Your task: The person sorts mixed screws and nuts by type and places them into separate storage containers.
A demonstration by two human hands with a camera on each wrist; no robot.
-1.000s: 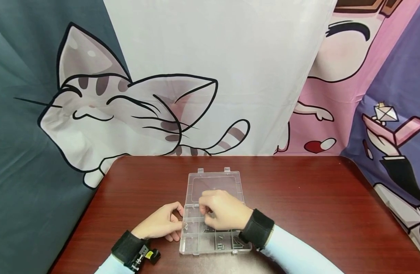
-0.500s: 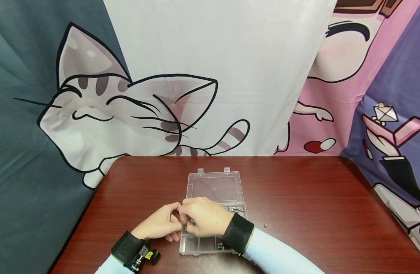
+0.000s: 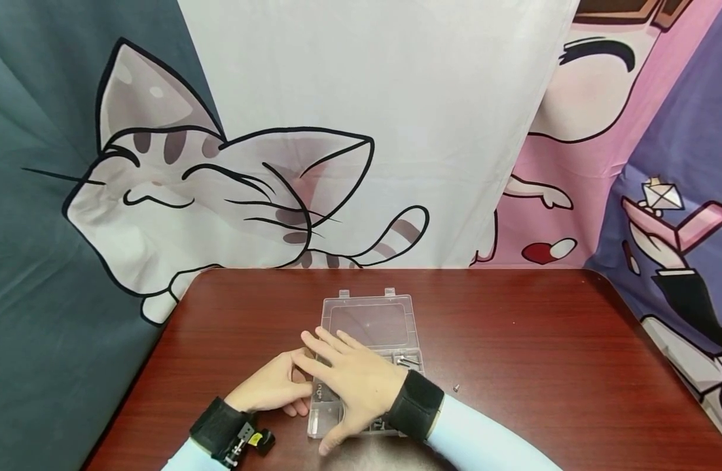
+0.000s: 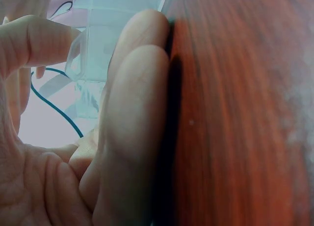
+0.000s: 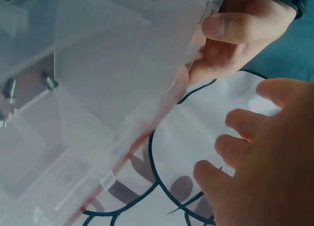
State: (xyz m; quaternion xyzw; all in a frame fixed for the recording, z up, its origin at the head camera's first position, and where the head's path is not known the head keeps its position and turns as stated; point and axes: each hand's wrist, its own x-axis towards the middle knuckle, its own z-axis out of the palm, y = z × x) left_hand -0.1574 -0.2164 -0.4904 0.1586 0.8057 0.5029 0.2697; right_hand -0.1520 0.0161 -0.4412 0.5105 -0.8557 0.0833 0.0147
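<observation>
A clear plastic compartment box [image 3: 369, 320] lies on the table with its lid laid back. My left hand [image 3: 272, 383] holds the box's left side, its fingers bent and its thumb at the wall; the thumb [image 4: 49, 39] meets the clear edge in the left wrist view. My right hand [image 3: 361, 383] spreads over the compartments, fingers straight and nothing in them, hiding much of the box. Long silver screws [image 3: 408, 361] fill a back right compartment. Small metal pieces [image 3: 319, 392] lie at the left. In the right wrist view, a screw [image 5: 49, 82] shows inside.
One small loose screw [image 3: 456, 388] lies on the brown table [image 3: 543, 366] to the right of the box. Behind the table hangs a cloth [image 3: 443, 131] printed with a cartoon cat. Each wrist wears a black band [image 3: 416, 405].
My right hand moved left across the box with its fingers bent together, then spread them out. The loose screw came into sight from behind the right wrist. My left hand stayed put.
</observation>
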